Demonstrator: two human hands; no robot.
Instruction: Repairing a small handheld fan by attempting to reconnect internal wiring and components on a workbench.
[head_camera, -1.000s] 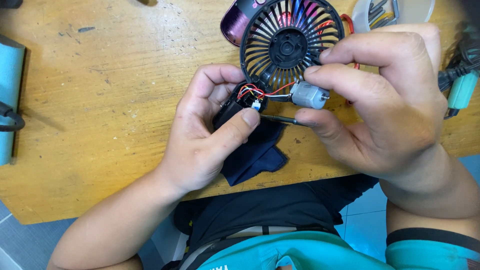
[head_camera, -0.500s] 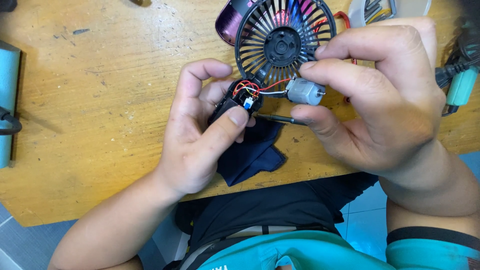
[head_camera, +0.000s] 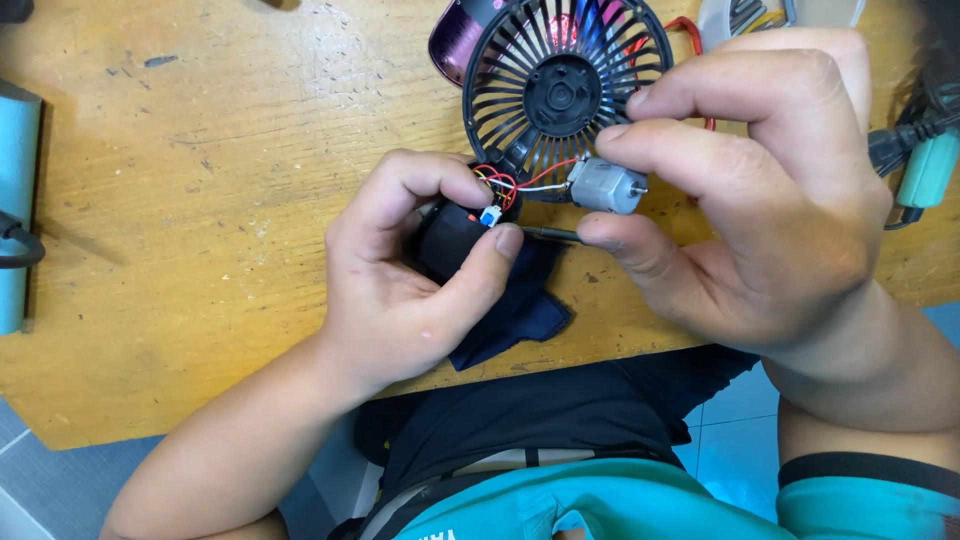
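From the head camera, looking down, the left hand (head_camera: 400, 290) curls around a small black casing (head_camera: 450, 238), its fingers wrapped over the top and its thumb pressed against the right side, just under a tiny white connector (head_camera: 490, 216). The casing sits above the near edge of the wooden worktop (head_camera: 200, 200), on top of a dark blue cloth (head_camera: 520, 310) that hangs a little over that edge. Thin red, white and yellow wires (head_camera: 520, 183) run from the casing to a small silver motor (head_camera: 605, 186). The right hand (head_camera: 770, 200) pinches that motor: its forefinger lies along the top and its other fingers are bent close together above it, while the thumb comes in from below, touching a thin dark metal rod (head_camera: 550, 234) whose tip points toward the connector. Whether the rod is a tool or a part of the motor cannot be told. Just behind both hands lies a round black fan grille (head_camera: 560, 95) with curved ribs, with a purple shell (head_camera: 455, 40) showing at its left edge. A teal object (head_camera: 18, 200) stands at the far left of the worktop, and a teal plug with a black cable (head_camera: 925, 165) lies at the far right.
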